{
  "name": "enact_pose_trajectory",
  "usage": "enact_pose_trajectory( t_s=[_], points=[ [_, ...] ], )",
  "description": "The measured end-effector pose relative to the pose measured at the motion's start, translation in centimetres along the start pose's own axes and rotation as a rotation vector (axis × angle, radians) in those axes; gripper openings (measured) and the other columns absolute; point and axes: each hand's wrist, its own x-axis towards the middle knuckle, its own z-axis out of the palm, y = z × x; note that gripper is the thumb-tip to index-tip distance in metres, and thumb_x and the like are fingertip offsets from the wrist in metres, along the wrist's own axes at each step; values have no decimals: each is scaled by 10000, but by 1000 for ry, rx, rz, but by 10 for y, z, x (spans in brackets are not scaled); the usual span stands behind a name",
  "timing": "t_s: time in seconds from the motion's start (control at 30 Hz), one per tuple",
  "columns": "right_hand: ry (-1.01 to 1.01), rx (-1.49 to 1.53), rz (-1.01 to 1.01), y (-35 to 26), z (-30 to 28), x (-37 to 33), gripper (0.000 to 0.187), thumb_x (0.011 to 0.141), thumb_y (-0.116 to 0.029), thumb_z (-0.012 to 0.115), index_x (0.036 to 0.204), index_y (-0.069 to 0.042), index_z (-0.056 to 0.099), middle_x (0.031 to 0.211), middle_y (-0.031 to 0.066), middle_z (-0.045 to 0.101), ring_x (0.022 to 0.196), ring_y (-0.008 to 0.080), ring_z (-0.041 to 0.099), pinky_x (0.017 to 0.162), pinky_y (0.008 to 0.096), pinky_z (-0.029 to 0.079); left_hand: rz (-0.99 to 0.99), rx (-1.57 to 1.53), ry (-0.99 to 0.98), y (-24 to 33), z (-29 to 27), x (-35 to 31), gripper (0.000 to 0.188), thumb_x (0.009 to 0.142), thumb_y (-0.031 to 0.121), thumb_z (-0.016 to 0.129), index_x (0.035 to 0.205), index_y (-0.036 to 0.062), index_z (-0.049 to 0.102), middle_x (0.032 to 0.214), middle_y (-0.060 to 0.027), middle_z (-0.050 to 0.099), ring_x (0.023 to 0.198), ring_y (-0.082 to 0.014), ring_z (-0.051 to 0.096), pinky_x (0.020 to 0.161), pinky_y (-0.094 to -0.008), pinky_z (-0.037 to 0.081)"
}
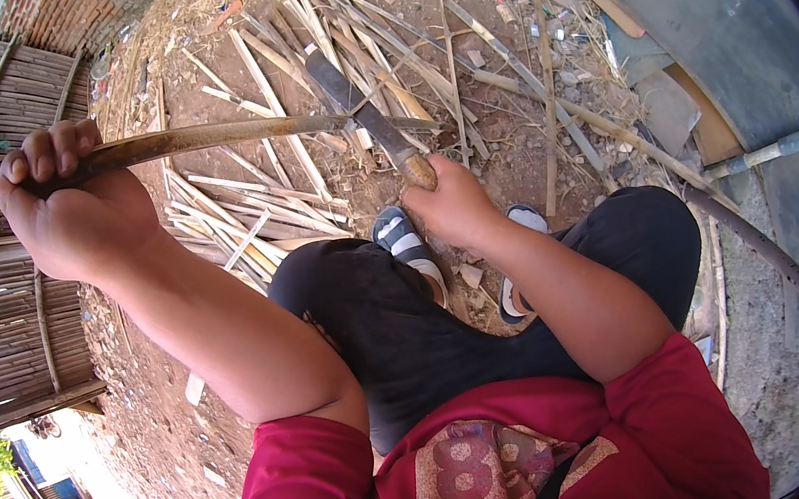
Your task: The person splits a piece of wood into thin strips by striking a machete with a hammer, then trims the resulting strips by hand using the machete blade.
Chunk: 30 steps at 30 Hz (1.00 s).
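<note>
My left hand [75,196], raised at the left, is wrapped round one end of a long brown bamboo strip [213,137]. The strip runs roughly level to the right and narrows toward its far end. In my right hand [454,204], above the ground between my knees, is the short wooden handle of a machete [349,95]. Its dark, broad blade points away and to the left. Strip and blade cross near the middle of the view, and a thin sliver sticks out at the crossing. Whether the edge has cut into the bamboo I cannot tell.
Split bamboo pieces [253,213] lie scattered over the dirt ground ahead, with more long sticks [518,72] to the right. A woven bamboo wall [7,331] stands at the left. Dark sheets [722,15] and a curved dark pipe [774,256] are on the right. My sandalled feet [406,238] rest close by.
</note>
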Motion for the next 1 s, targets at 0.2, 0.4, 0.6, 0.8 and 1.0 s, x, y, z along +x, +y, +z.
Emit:
enact_pose_trajectory(
  t_s=[0.2,0.4,0.6,0.8,1.0],
  points=[
    [-327,441,334,-15,-18,-2,118,889,-160,655,953,-91,583,754,-7,528,633,93,483,545,290,449,2,5,3,1,0,-1,380,1120,360,305,850,121,424,727,-11,377,645,-156,355,652,-332,359],
    [-149,169,150,1,-9,6,175,866,-187,678,980,-74,608,762,1,552,615,114,503,558,302,459,-14,13,42,-1,-1,1,394,1119,378,301,844,124,425,727,-10,377,643,-155,352,653,-330,357],
    [76,-115,137,46,-23,32,222,834,-208,695,955,-49,598,769,29,588,641,160,554,637,353,509,-7,44,60,-1,2,1,414,1122,379,258,835,127,417,744,-11,368,651,-161,348,667,-328,354],
    [-243,423,389,-24,-11,-4,137,891,-156,656,984,-89,581,754,-20,535,615,93,488,534,283,441,11,19,23,5,-2,1,386,1119,361,309,842,121,429,720,-4,382,636,-153,358,646,-323,363],
    [-234,259,233,-14,-13,2,134,883,-145,648,974,-67,588,750,-8,536,613,92,490,543,284,455,3,51,62,-1,-1,1,410,1123,371,251,842,124,418,729,-12,387,633,-156,351,644,-325,358]
  ],
)
